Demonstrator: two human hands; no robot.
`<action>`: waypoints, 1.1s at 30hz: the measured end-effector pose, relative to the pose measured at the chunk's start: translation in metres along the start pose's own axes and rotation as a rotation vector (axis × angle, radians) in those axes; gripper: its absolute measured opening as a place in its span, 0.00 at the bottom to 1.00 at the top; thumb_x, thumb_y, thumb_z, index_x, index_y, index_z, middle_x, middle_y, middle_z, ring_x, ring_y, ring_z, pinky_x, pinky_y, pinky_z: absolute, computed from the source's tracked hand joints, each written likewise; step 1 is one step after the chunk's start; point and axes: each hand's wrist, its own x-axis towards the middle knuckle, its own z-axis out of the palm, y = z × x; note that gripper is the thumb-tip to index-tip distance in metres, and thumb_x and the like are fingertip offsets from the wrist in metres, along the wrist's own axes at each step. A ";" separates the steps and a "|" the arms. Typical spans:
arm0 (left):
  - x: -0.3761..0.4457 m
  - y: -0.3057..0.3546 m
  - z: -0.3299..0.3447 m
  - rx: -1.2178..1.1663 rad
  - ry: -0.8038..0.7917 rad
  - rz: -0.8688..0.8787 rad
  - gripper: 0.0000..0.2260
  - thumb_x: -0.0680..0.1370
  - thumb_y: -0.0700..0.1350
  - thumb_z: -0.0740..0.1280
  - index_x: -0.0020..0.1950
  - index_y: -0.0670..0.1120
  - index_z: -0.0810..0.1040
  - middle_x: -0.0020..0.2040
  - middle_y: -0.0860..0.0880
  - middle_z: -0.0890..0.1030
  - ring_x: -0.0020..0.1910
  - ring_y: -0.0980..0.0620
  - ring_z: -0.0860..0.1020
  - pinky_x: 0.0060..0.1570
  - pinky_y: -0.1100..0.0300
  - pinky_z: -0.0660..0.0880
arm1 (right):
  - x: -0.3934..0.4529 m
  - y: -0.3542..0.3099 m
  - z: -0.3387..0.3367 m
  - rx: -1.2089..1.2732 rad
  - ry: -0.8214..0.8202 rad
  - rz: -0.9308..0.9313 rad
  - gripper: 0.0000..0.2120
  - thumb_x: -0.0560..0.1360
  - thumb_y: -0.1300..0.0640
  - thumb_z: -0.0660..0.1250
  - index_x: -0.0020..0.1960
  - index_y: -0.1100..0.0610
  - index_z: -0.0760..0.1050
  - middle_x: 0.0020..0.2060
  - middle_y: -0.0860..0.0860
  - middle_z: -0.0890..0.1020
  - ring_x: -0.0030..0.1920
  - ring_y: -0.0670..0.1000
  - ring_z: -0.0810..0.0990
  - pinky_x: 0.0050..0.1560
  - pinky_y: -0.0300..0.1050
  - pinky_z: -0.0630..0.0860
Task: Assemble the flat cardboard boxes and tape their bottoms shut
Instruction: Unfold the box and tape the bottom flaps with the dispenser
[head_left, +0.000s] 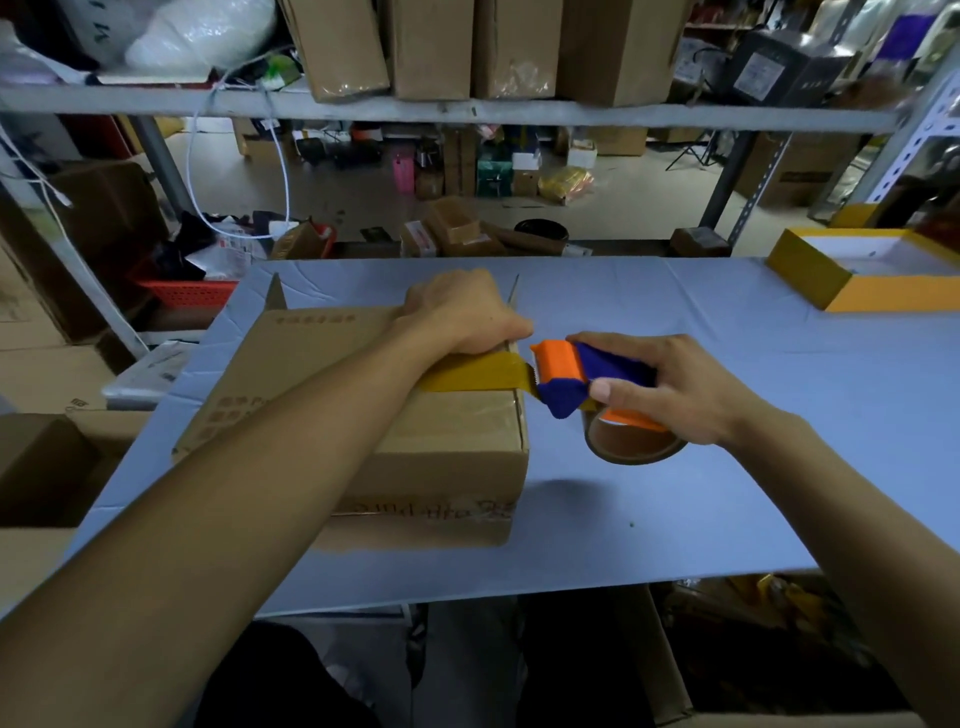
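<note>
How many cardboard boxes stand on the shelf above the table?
4, side by side along the shelf: leftmost box, second box, third box, rightmost box. All run past the frame's top; more may be hidden behind.

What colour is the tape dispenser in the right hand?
Orange and blue tape dispenser, in the right hand; clear in the head view.

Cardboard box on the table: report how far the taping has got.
Done: the cardboard box stands folded into shape, bottom flaps closed, with a yellow tape strip across them. In hand: the left hand presses the tape down while the right hand grips the tape dispenser at the box's edge. Left: cutting the tape.
</note>
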 end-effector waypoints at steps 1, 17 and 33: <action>0.000 -0.001 0.000 -0.007 0.001 0.003 0.20 0.65 0.68 0.64 0.35 0.52 0.72 0.34 0.50 0.75 0.35 0.48 0.75 0.32 0.57 0.63 | 0.000 0.002 -0.001 0.002 -0.005 0.012 0.32 0.67 0.23 0.59 0.69 0.33 0.65 0.53 0.28 0.75 0.54 0.33 0.75 0.42 0.24 0.71; 0.002 -0.005 -0.001 -0.017 -0.005 0.003 0.18 0.64 0.66 0.62 0.34 0.52 0.70 0.34 0.49 0.74 0.34 0.47 0.74 0.32 0.56 0.62 | 0.022 0.006 0.000 -0.347 -0.193 -0.035 0.31 0.70 0.30 0.65 0.70 0.40 0.69 0.53 0.41 0.79 0.50 0.47 0.77 0.48 0.44 0.77; 0.002 -0.003 -0.001 -0.024 0.009 -0.028 0.18 0.64 0.66 0.63 0.35 0.52 0.72 0.35 0.49 0.75 0.35 0.48 0.74 0.31 0.56 0.62 | 0.037 0.004 0.007 -0.052 -0.312 0.121 0.29 0.68 0.38 0.72 0.67 0.45 0.74 0.52 0.42 0.82 0.50 0.47 0.81 0.50 0.41 0.78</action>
